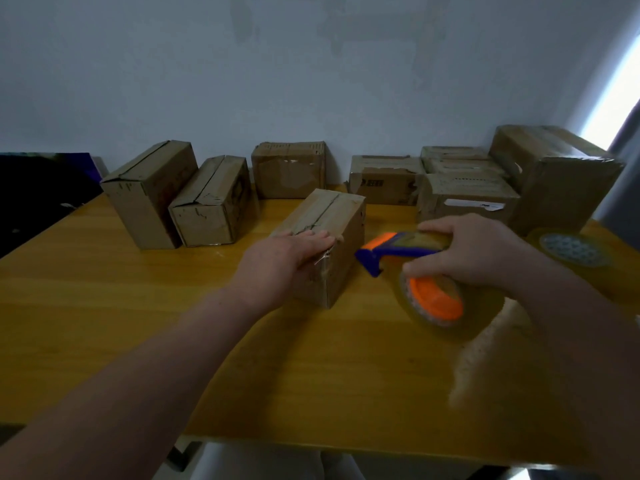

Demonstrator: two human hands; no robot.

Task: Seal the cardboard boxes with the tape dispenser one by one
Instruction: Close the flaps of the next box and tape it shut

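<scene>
A small cardboard box [332, 216] stands in the middle of the wooden table [138, 323], its top seam running away from me. My left hand [284, 261] lies flat on the box's near top edge, holding it down. My right hand [474, 251] grips a blue and orange tape dispenser [408, 251] with a clear tape roll [433, 299], just right of the box. The dispenser's blue nose points at the box's right side, a short gap away.
Several other cardboard boxes line the back of the table by the wall: two at the left [149, 192] [214, 202], one in the middle [289, 169], several at the right [467, 195] [561, 174]. A spare tape roll [575, 252] lies at the right. A dark object [41, 188] sits far left.
</scene>
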